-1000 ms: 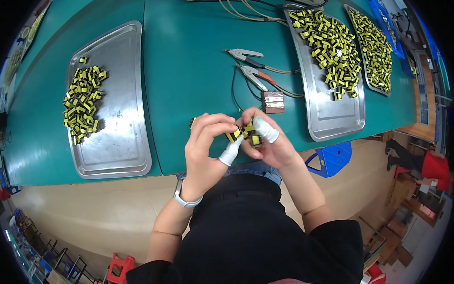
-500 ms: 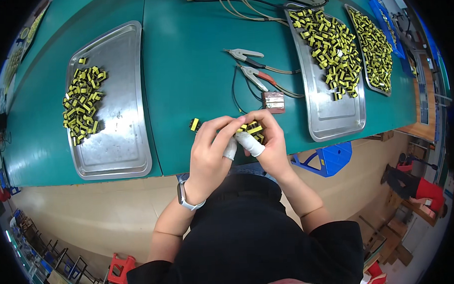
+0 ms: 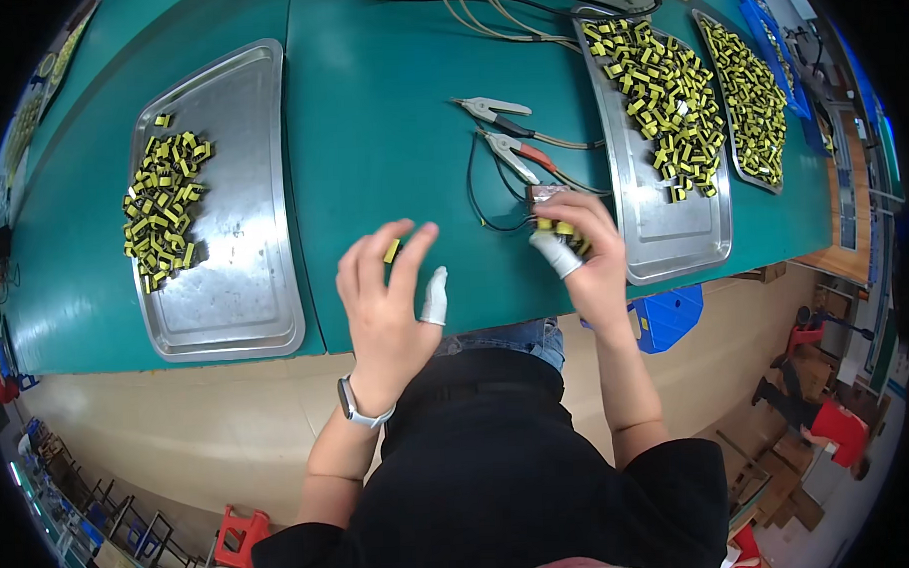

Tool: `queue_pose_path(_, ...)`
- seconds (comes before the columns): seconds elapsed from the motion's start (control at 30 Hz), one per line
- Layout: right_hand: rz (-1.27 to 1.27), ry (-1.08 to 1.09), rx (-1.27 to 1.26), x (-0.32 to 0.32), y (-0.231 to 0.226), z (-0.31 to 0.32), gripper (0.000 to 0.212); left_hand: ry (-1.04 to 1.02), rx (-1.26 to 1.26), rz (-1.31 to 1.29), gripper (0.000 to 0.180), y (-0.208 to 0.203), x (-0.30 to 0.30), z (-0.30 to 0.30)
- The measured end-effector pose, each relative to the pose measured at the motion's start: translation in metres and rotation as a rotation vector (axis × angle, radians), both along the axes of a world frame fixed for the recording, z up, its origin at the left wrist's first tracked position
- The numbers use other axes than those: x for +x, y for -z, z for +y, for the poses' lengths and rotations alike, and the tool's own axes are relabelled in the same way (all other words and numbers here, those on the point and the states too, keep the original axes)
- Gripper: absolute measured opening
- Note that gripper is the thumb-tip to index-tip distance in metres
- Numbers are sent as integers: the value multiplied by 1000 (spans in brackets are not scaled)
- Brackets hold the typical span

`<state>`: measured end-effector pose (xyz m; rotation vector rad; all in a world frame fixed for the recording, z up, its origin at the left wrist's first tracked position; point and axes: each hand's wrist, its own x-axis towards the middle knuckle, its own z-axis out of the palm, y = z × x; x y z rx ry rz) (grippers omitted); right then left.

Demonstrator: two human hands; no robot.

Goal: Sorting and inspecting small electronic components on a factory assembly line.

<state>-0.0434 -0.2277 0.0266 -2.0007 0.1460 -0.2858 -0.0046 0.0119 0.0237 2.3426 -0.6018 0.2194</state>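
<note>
The left hand [image 3: 385, 306] is spread, its thumb, in a wrinkled white cover [image 3: 435, 300], standing well apart from the fingers. A lone block-shaped part [image 3: 391, 251], matt yellow and black, shows at twelve o'clock of its palm, behind the fingers; whether they touch it cannot be told.

The right hand [image 3: 596, 264] is curled, pinching a few small, boxy yellow-and-black parts [image 3: 573, 232] between its white-covered thumb and its fingers. At its eleven o'clock is a squarish, brownish block [image 3: 544, 193], partly hidden by the fingers; contact is unclear. Farther along that line lie two grey clips [image 3: 497, 114] with tapered metal noses, one with a red grip, trailing thin cables [image 3: 565, 142].

The counter [image 3: 399, 116] is smooth green. At ten o'clock of the left hand sits a shiny steel tray [image 3: 243, 261] with rounded corners, a jumbled pile [image 3: 164, 209] along its nine o'clock side. At one o'clock of the right hand, another steel tray [image 3: 679, 251] carries a larger heap [image 3: 668, 101] of similar pieces.
</note>
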Motion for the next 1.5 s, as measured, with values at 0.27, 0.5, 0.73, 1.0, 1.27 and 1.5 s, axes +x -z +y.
queue_pose_path(0.27, 42, 96, -248, 2, 3, -25, 30, -116, -43, 153, 50, 23, -6, 2)
queue_pose_path(0.5, 37, 92, -260, 1, 4, -24, 31, 108, -106, 151, 52, 19, 4, -16)
queue_pose_path(0.73, -74, 233, -314, 18, -8, -57, 26, 186, -84, 100, 48, 23, 6, -24)
queue_pose_path(1.0, 88, 373, -782, 38, 15, -133, 44, 40, -98, 76, 46, 28, 3, -25)
queue_pose_path(1.27, -69, 338, -587, 22, -16, -69, 35, -19, -18, 90, 42, 26, 6, -31)
queue_pose_path(1.5, 429, -282, 560, 4, -7, 1, 35, 207, -273, 35, 41, 5, 6, -35)
